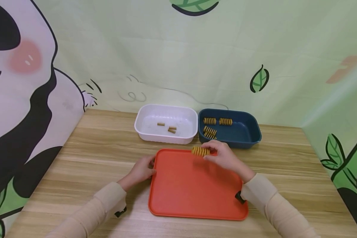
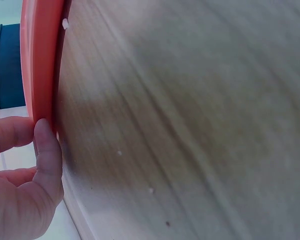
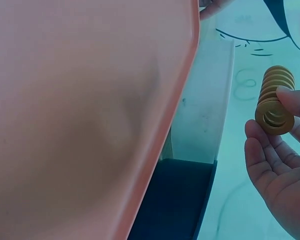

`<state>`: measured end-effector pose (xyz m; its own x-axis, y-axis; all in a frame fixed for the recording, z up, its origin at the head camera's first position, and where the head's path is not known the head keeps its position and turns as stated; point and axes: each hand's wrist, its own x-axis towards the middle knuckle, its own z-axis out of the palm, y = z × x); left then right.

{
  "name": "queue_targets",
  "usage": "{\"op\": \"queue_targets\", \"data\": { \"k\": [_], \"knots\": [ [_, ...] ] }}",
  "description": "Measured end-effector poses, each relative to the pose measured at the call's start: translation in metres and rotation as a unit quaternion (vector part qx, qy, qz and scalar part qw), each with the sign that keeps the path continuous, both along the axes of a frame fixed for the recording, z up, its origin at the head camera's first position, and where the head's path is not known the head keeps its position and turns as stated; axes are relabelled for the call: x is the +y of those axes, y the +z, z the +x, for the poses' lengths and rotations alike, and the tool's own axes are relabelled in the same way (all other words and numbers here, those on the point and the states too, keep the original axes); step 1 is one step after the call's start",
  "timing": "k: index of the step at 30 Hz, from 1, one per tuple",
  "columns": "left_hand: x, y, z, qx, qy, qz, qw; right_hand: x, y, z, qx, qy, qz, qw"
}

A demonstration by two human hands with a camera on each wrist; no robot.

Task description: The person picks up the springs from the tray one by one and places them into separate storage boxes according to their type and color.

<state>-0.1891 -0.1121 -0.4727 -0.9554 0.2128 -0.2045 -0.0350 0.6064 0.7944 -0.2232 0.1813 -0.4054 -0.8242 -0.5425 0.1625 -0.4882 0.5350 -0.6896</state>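
My right hand (image 1: 224,158) pinches a yellow coil spring (image 1: 200,151) between thumb and fingers, over the far edge of the red tray (image 1: 193,188). In the right wrist view the spring (image 3: 277,92) shows its round, open end. With thumb and fingertips, my left hand (image 1: 140,170) grips the tray's left rim near its far corner. The left wrist view shows the thumb and finger of that hand (image 2: 27,185) on the red rim (image 2: 42,65). More yellow springs (image 1: 225,121) lie in the dark blue bin (image 1: 245,132), just beyond the right hand.
Left of the blue bin stands a white bin (image 1: 148,135) holding three small brown cylinders (image 1: 161,124). Both bins are on the wooden table (image 1: 107,148), close to a printed backdrop (image 1: 166,59) at the back. A second printed wall (image 1: 15,109) rises at the left.
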Motion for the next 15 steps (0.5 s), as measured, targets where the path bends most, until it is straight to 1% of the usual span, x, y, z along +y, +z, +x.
{"op": "queue_targets", "data": {
  "k": [4, 15],
  "knots": [
    [0.000, 0.001, 0.000, 0.001, 0.000, 0.000, 1.0000, 0.001, 0.003, -0.003, -0.005, -0.003, -0.006, 1.0000],
    [0.000, 0.000, 0.000, 0.004, 0.002, -0.004, 1.0000, 0.005, 0.005, -0.012, -0.014, -0.014, -0.007, 0.9998]
  ]
}}
